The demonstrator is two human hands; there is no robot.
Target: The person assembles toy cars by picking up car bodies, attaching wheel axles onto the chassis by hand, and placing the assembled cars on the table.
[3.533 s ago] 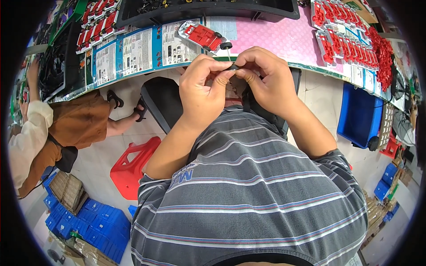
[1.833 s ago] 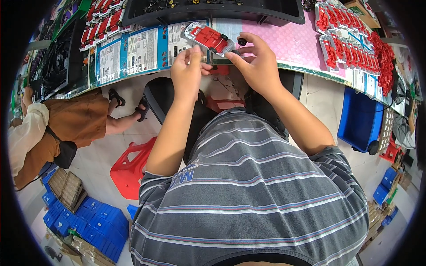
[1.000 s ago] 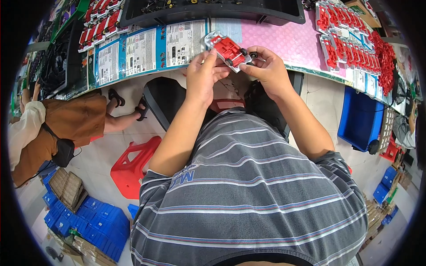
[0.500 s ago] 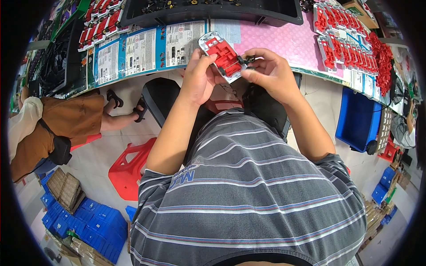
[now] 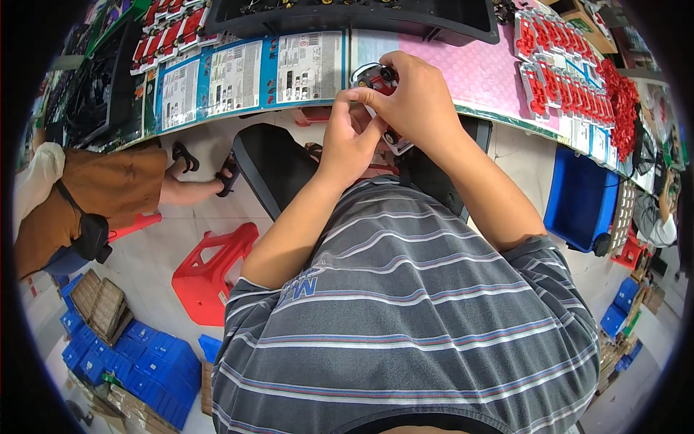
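Note:
A toy car body (image 5: 383, 88), white-edged with a red inside, is held between my hands over the table's front edge, largely covered by them. My left hand (image 5: 345, 141) is closed round its left side. Over its far end reaches my right hand (image 5: 421, 98), the fingers closed at a black toy wheel axle (image 5: 389, 74). How that axle sits in the body is hidden by the fingers. Another small dark wheel (image 5: 391, 137) shows at the near end of the car.
A black tray (image 5: 296, 17) with small wheel parts stands at the table's back. Rows of red and white car bodies (image 5: 557, 87) lie right, others (image 5: 170, 40) left. Printed sheets (image 5: 311, 65) cover the table. A blue bin (image 5: 582, 195), a red stool (image 5: 210, 278) and another person (image 5: 108, 188) are nearby.
My right hand has moved from the car's near end to its far end, bringing a wheel axle there. The car is now mostly covered, and a wheel shows at its near end.

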